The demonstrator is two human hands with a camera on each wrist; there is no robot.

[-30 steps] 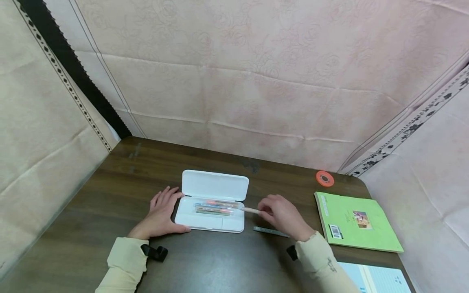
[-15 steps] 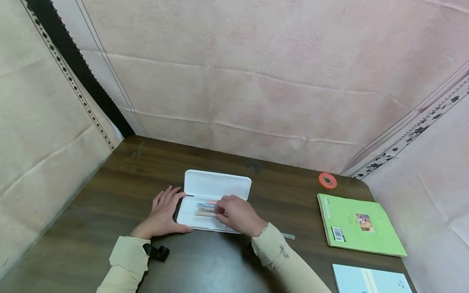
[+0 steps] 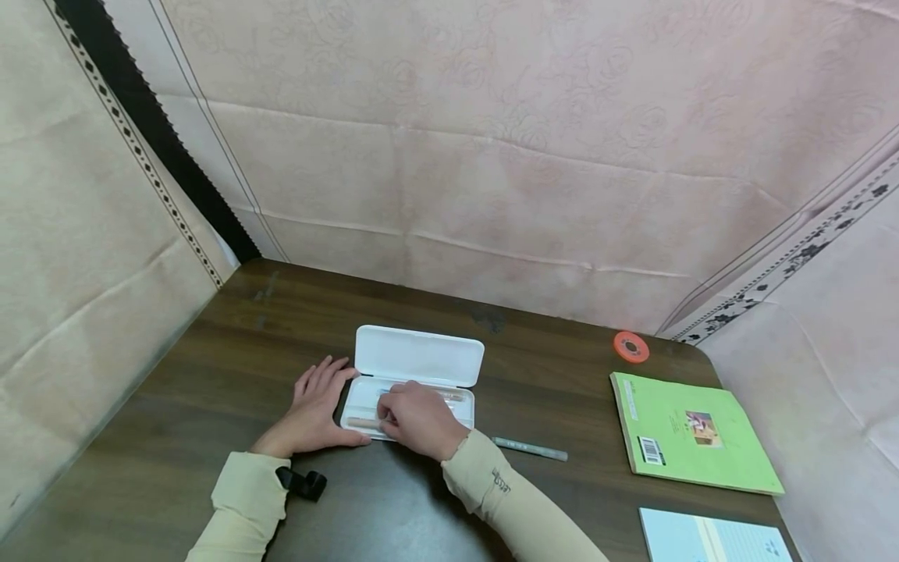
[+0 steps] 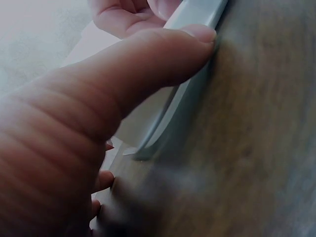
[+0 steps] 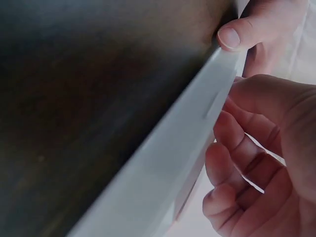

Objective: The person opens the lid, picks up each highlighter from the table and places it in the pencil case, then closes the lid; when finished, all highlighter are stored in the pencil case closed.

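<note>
A white pencil case lies on the table with its lid raised. My left hand rests at the case's left end, fingers extended near the hinge corner. In the left wrist view its thumb lies straight across the front edge. Over the tray, my right hand pinches a slim beige pen, which lies lengthwise along the tray's front; its right part is hidden by the fingers. Behind that hand, clear-barrelled pens lie in the tray, partly covered. In the right wrist view the right fingers curl above the case.
A grey-green pen lies on the table right of the case. Farther right are a green book, a pale blue notebook and an orange-red round object. Patterned cloth surrounds the table.
My right hand has moved left from beside the case to over the tray, bringing the beige pen to the front of it. The left hand has stayed at the case; the grey-green pen is uncovered.
</note>
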